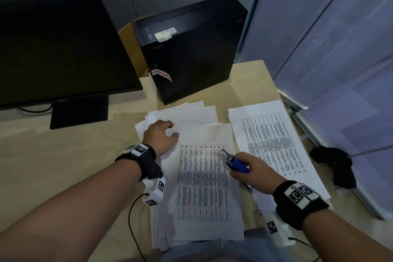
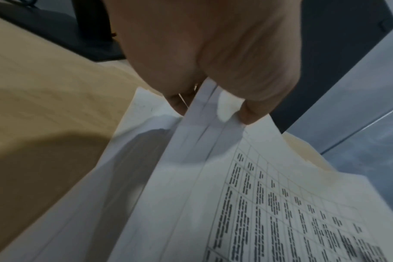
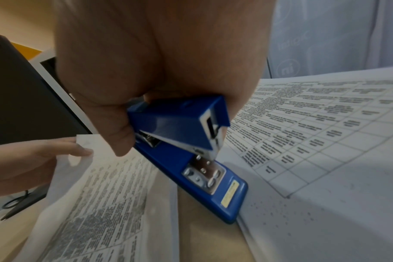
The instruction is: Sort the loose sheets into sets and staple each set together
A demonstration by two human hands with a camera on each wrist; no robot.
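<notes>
A pile of white sheets with printed tables point(image 1: 204, 178) lies on the desk in front of me. My left hand point(image 1: 169, 131) pinches the top left corner of several of these sheets point(image 2: 215, 141), thumb on top and fingers beneath, and lifts that corner a little. My right hand point(image 1: 241, 168) grips a blue stapler point(image 1: 235, 160) over the pile's right edge, its metal nose pointing up and left. In the right wrist view the stapler point(image 3: 182, 141) shows its jaws slightly apart with no paper between them. A second printed pile point(image 1: 274, 149) lies to the right.
More sheets are fanned out behind the centre pile point(image 1: 187, 110). A black monitor point(image 1: 53, 49) stands at the back left and a black computer tower point(image 1: 191, 53) behind the papers. Grey panels point(image 1: 340, 59) lean at the right, with a black object point(image 1: 338, 166) beside them.
</notes>
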